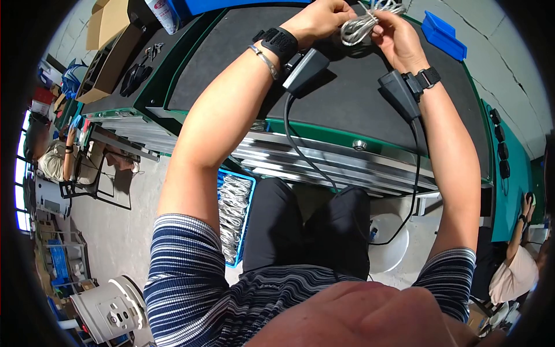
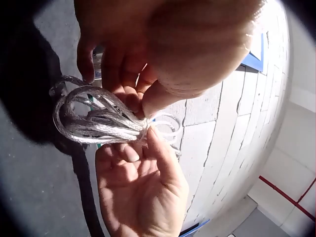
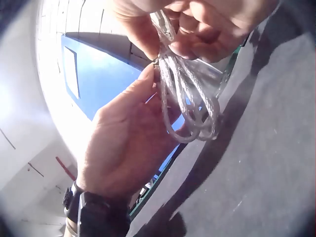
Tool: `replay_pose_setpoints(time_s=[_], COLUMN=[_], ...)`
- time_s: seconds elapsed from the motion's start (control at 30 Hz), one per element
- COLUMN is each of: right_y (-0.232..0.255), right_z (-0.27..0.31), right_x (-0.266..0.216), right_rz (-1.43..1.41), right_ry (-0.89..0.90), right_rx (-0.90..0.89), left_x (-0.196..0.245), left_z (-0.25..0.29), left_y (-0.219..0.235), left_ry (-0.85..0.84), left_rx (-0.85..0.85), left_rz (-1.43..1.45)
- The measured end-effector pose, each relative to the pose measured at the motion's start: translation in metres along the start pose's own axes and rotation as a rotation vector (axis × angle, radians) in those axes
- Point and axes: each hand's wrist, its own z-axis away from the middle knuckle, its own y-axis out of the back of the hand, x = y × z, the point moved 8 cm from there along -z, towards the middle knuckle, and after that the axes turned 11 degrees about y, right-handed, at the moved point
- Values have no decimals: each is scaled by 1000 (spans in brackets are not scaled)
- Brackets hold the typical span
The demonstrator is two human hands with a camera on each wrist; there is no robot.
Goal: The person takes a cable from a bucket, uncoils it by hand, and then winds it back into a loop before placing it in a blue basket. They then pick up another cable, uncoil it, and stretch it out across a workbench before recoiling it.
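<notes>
A coil of silvery clear cable (image 1: pixel 361 24) hangs between both hands above the black mat (image 1: pixel 347 92) at the far side of the table. My left hand (image 1: pixel 330 16) pinches the coil's gathered middle from above with curled fingers; in the left wrist view it (image 2: pixel 133 94) fills the top, with the cable loops (image 2: pixel 94 123) spreading to the left. My right hand (image 1: pixel 383 30) holds the same spot from the other side. Its thumb (image 3: pixel 145 76) presses against the strands (image 3: pixel 190 103), and in the left wrist view the right hand (image 2: pixel 143 143) shows a half-open palm.
Blue bins (image 1: pixel 442 33) sit at the mat's far right. A cardboard box (image 1: pixel 110 26) and black tools (image 1: pixel 136 75) lie at the left. Under the table stand a blue crate of cable coils (image 1: pixel 235 214) and a white stool (image 1: pixel 393 248). Other people sit at both sides.
</notes>
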Motion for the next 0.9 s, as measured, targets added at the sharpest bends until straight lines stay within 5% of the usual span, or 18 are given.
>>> replay_pose_setpoints(time_s=[0.13,0.27,0.43,0.53,0.67,0.8,0.9], right_y=[9,24,12,-2,-12,-20,-27], right_z=[-3,-8,-1,7,8,8,9], right_x=[-8,-11,-14,-25,-17,-18,-23], right_rz=[-175,-176,-188,-87,-60,49,18], right_ry=[-36,18,102,72,6,24,36], right_rx=[83,85,68,129,32,-36,-54], left_x=[-5,-39,-40,-29,4,15,13], left_z=[-5,-15,-18,-12,4,11,9], left_y=[8,41,53,54,10,-4,-4], left_ry=[-61,170,105,49,7,-142,-100], left_rx=[38,213,261,296,31,-64,-74], left_rz=[-59,43,-199,40,69,-39,-36])
